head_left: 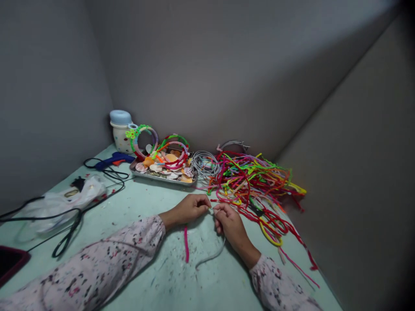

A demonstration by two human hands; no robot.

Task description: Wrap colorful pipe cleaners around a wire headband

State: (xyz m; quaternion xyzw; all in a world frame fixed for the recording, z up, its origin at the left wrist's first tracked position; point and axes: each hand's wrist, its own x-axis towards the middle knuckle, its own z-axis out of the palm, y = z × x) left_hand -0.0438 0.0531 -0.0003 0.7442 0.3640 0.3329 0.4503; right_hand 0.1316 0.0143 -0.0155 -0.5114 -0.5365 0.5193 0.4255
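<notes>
A: Clock dial centred where the fingertips meet, wall at 12. Grip?

B: Left hand [192,208]: thumb and forefinger pinched on a thin strand [210,208], yellowish. Right hand [231,225]: fingertips closed on its other side, remaining fingers curled. Most of the strand is masked by fingers; the bit between them is too small to read.

A: And the grey cord [212,257]?

B: Bends from below the right hand to a free end between 6 and 7. Upper end hidden; cannot tell if it joins the strand. Pink strip [186,248] at 7, top end close under the left wrist.

A: Far side?

B: Metal tray [162,176] between 10 and 11, shells heaped in it, fuzzy-wrapped hoops [175,166] on top. Hoops overlap, count uncertain; tray floor covered. Behind, blue-lidded cup [122,139], partly screened by a hoop. Blue tool [113,160] at 10, one end behind the tray edge. Grey wire coil [205,164] at 12. Tangle of fuzzy stems [256,177] at 2, trailing to 4; a dark item inside it, unidentifiable.

A: Out west?

B: Plastic bag [69,198] at 9, contents blurred through the film, black cable [79,211] across it. Dark device [12,264] between 8 and 9, cut by the frame. Both sleeves leave the frame too.
</notes>
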